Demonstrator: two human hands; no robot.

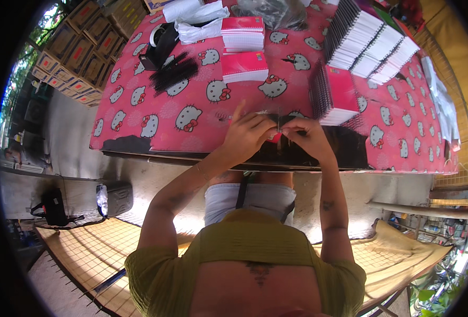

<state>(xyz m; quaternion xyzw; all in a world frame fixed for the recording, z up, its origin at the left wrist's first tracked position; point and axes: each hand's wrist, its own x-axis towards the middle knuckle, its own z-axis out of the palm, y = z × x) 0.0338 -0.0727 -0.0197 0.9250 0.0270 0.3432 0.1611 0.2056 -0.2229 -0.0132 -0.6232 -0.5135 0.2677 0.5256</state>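
My left hand (245, 136) and my right hand (309, 137) meet at the near edge of the table, fingertips pinched close together. The left index finger sticks up, away from the pinch. What the fingertips hold is small and mostly hidden by them. A bit of a red-covered item (275, 138) shows beneath, against the black patch (344, 147) on the table edge. Just beyond my right hand stands a stack of pink-covered spiral notebooks (342, 90). Ahead of my left hand lie two stacks of pink-covered pads, a nearer one (244, 64) and a farther one (243, 24).
A pink cartoon-cat cloth (160, 113) covers the table. Loose black binding coils (175, 73) lie beside a black tape dispenser (160, 46). Tall notebook stacks (368, 39) stand at far right, crumpled white plastic (199, 24) at the back. Cartons (81, 47) are piled beyond the left side.
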